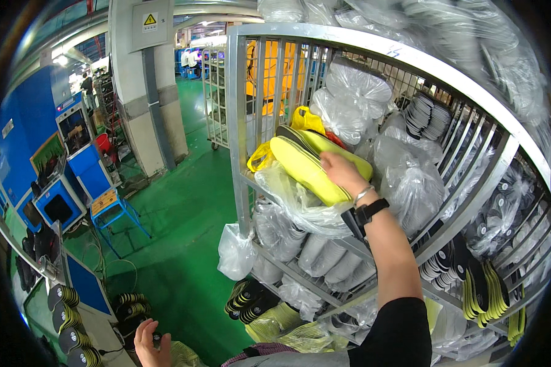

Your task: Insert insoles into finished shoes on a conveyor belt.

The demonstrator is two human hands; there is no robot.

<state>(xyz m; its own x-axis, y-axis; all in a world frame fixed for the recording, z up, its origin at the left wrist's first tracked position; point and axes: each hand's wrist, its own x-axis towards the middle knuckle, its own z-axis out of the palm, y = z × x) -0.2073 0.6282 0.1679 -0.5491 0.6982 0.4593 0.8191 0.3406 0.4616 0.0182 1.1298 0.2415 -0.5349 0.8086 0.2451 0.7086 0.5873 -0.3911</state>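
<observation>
My right hand (343, 171), with a bracelet and a black watch at the wrist, reaches into the metal rack. Its fingers are curled at the edge of a bundle of bright yellow insoles (303, 168), gripping them. The bundle lies on a clear plastic bag (300, 205), beside a yellow bag (308, 120). Down at the lower left is my left hand (152, 345), raised with thumb and fingers apart and no held thing visible. Close to it are stacks of black and yellow insoles (67, 318) on a bench.
The grey metal rack (373, 33) holds several clear bags of insoles (410, 177), with more bags piled on top. Insole stacks (251, 300) lie low beside the rack. A blue stool with a wooden seat (106, 202), blue machines (79, 134) and a pillar (144, 92) stand at left.
</observation>
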